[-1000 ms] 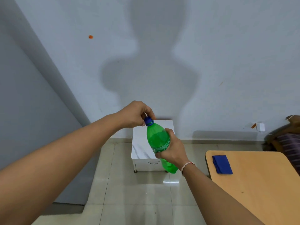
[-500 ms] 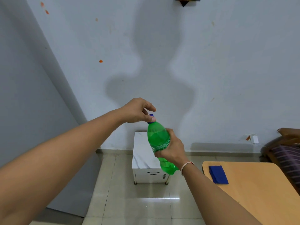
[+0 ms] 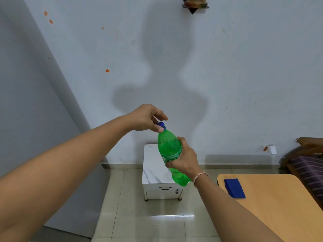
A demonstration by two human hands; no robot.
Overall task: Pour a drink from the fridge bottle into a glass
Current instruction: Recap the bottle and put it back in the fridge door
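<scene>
A green plastic bottle point(image 3: 168, 147) with a blue cap point(image 3: 161, 124) is held in mid-air at the centre of the view, tilted with its neck to the upper left. My right hand point(image 3: 183, 158) is wrapped around its labelled middle. My left hand point(image 3: 148, 117) pinches the cap between thumb and fingers. Green liquid fills much of the bottle. No glass is in view.
A wooden table point(image 3: 279, 203) with a folded blue cloth point(image 3: 234, 187) lies at the lower right. A small white box on feet point(image 3: 157, 172) stands on the tiled floor by the wall. A striped seat point(image 3: 307, 166) is at the far right, a grey panel point(image 3: 26, 102) at the left.
The view has tilted upward, so more wall shows and the table sits lower. Both hands stay on the bottle; the left fingers have shifted around the cap.
</scene>
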